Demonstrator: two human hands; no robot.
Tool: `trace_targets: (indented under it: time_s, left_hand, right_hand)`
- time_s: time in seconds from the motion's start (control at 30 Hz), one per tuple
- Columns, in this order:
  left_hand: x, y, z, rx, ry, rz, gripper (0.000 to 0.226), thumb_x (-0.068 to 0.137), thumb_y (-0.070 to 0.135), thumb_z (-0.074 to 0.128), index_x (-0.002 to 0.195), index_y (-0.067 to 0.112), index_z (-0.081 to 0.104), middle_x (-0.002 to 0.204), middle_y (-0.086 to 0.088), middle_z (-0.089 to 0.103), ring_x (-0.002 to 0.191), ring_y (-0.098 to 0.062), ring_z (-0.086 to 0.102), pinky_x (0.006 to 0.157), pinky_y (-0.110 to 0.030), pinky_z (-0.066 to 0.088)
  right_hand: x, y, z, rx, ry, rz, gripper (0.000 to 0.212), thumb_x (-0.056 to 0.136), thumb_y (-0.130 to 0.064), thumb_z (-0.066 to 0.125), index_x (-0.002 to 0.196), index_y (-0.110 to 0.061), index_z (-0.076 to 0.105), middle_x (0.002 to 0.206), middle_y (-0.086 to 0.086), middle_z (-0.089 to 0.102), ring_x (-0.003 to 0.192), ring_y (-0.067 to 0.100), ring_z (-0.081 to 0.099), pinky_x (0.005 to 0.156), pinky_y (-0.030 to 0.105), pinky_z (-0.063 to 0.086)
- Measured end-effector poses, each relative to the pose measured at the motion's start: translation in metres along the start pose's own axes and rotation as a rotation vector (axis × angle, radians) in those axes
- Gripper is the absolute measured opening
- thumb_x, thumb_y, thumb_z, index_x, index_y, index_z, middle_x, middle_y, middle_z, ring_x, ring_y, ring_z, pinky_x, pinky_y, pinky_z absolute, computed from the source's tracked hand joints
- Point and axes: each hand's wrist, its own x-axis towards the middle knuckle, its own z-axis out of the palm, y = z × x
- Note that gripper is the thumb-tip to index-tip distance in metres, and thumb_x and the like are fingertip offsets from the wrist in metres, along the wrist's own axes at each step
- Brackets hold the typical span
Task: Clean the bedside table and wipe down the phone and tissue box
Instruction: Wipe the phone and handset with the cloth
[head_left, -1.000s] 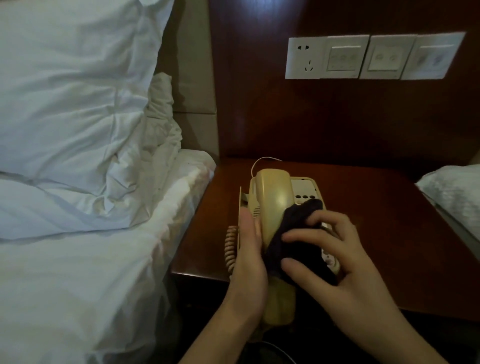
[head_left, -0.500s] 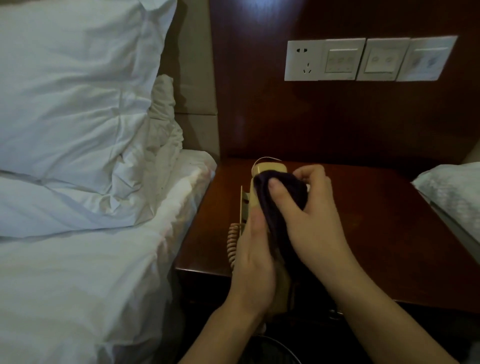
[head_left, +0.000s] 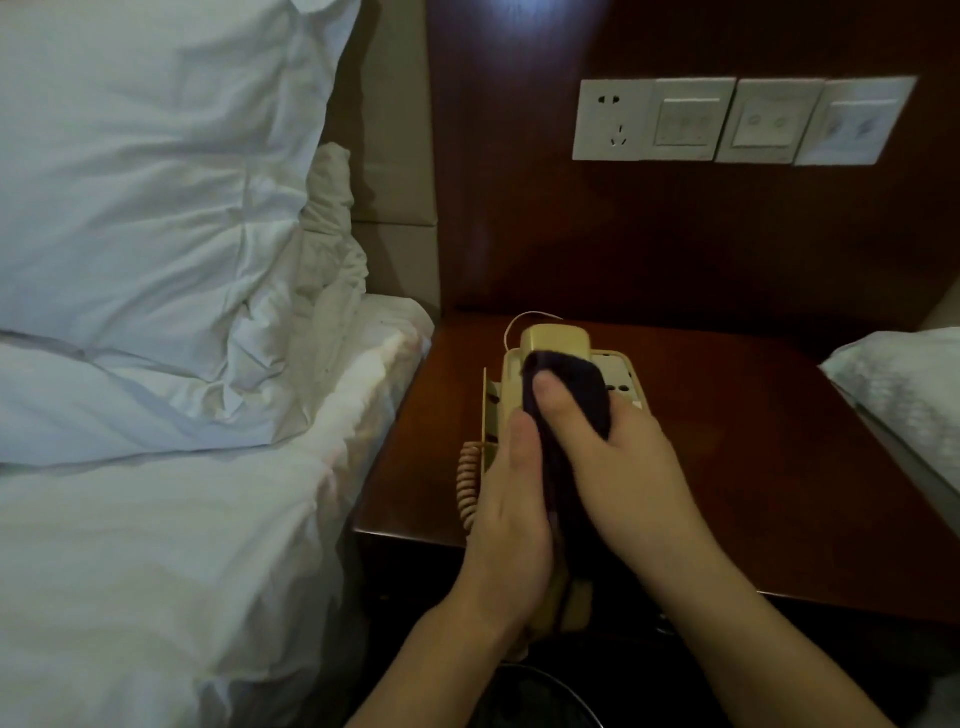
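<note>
A cream corded phone base (head_left: 621, 371) sits on the dark wooden bedside table (head_left: 753, 467), near its front left corner. My left hand (head_left: 511, 512) holds the cream handset (head_left: 555, 340) lifted above the base, fingers wrapped under it. My right hand (head_left: 618, 467) grips a dark cloth (head_left: 569, 384) folded round the handset's upper half, thumb on top. The coiled cord (head_left: 467, 480) hangs at the left of the phone. No tissue box is in view.
A bed with white pillows (head_left: 145, 208) and sheets (head_left: 156, 545) lies close on the left. Another white pillow (head_left: 904, 389) edges in at the right. A socket and switch panel (head_left: 737, 120) is on the wood wall behind the table.
My right hand carried the cloth up from the handset's middle to its top end, then slid slightly back down. The left hand keeps holding the handset.
</note>
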Motion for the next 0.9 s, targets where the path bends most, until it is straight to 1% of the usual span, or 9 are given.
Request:
trace_targets:
  time_s: [0.07,0.17,0.27,0.37,0.53,0.63,0.7,0.8,0.9]
  left_hand:
    - [0.0,0.0,0.001,0.026,-0.029,0.0,0.062,0.102,0.059,0.025,0.143,0.02,0.051,0.127,-0.005,0.069,0.119,-0.024,0.066,0.096,-0.032,0.054]
    - [0.0,0.002,-0.001,0.032,-0.045,-0.021,0.065,0.097,0.059,0.027,0.138,0.016,0.052,0.105,-0.011,0.072,0.081,-0.023,0.073,0.063,-0.033,0.06]
    - [-0.002,0.007,-0.007,0.011,0.014,0.052,0.053,0.096,0.049,0.026,0.128,0.023,0.059,0.111,0.014,0.074,0.107,-0.001,0.068,0.083,-0.015,0.054]
    - [-0.002,0.005,-0.01,-0.077,-0.014,0.029,0.05,0.091,0.051,0.028,0.117,0.027,0.063,0.109,0.016,0.076,0.109,0.0,0.068,0.085,-0.013,0.052]
    - [-0.003,0.003,-0.005,-0.044,-0.013,0.05,0.059,0.102,0.052,0.029,0.144,0.016,0.05,0.132,-0.003,0.067,0.125,-0.013,0.062,0.099,-0.023,0.051]
    - [-0.005,0.003,-0.005,0.0,-0.09,0.017,0.052,0.098,0.061,0.03,0.132,0.031,0.056,0.106,-0.01,0.073,0.081,-0.021,0.073,0.065,-0.032,0.061]
    - [-0.007,0.004,-0.007,0.003,-0.121,-0.026,0.053,0.099,0.061,0.028,0.127,0.026,0.056,0.094,-0.009,0.074,0.063,-0.019,0.07,0.05,-0.03,0.058]
    - [-0.004,0.002,-0.006,-0.017,-0.099,-0.036,0.054,0.095,0.052,0.022,0.13,0.026,0.054,0.11,0.015,0.075,0.102,-0.003,0.07,0.079,-0.016,0.056]
    - [-0.001,0.001,-0.004,-0.056,-0.091,-0.014,0.049,0.096,0.05,0.023,0.127,0.03,0.055,0.115,0.02,0.073,0.115,0.002,0.064,0.09,-0.013,0.05]
  right_hand:
    - [0.014,-0.01,-0.004,0.004,-0.014,0.066,0.059,0.087,-0.069,0.047,0.082,-0.016,0.072,0.075,0.006,0.073,0.069,0.019,0.07,0.071,0.044,0.058]
    - [0.022,-0.017,-0.003,0.039,0.035,0.066,0.05,0.091,-0.065,0.047,0.082,-0.021,0.066,0.079,0.004,0.071,0.074,0.021,0.07,0.073,0.041,0.059]
    - [0.006,-0.012,0.003,0.18,-0.067,-0.066,0.021,0.092,-0.047,0.06,0.105,-0.03,0.062,0.092,-0.008,0.069,0.083,0.005,0.068,0.066,0.018,0.056]
    - [-0.003,-0.007,0.0,0.214,-0.149,-0.15,0.039,0.086,-0.032,0.072,0.121,-0.03,0.057,0.101,-0.012,0.067,0.089,-0.005,0.066,0.068,0.01,0.052]
    - [0.014,-0.018,0.001,0.05,0.023,-0.056,0.029,0.089,-0.06,0.056,0.093,-0.031,0.059,0.086,-0.009,0.067,0.076,0.005,0.066,0.063,0.021,0.054]
    - [0.023,-0.016,-0.001,0.001,0.106,0.014,0.064,0.096,-0.067,0.033,0.076,-0.016,0.067,0.067,-0.001,0.066,0.063,0.016,0.066,0.063,0.036,0.054]
    - [0.018,-0.01,-0.004,-0.022,0.143,0.008,0.068,0.098,-0.065,0.029,0.071,-0.016,0.066,0.062,0.0,0.066,0.059,0.017,0.064,0.064,0.041,0.055]
    - [0.005,0.003,-0.002,0.052,0.091,-0.072,0.042,0.093,-0.062,0.044,0.101,-0.027,0.067,0.084,-0.006,0.071,0.075,0.007,0.068,0.07,0.036,0.058]
    - [0.003,0.008,0.004,-0.003,0.043,-0.072,0.077,0.072,-0.066,0.063,0.14,-0.036,0.043,0.118,-0.013,0.063,0.106,0.007,0.063,0.087,0.034,0.057]
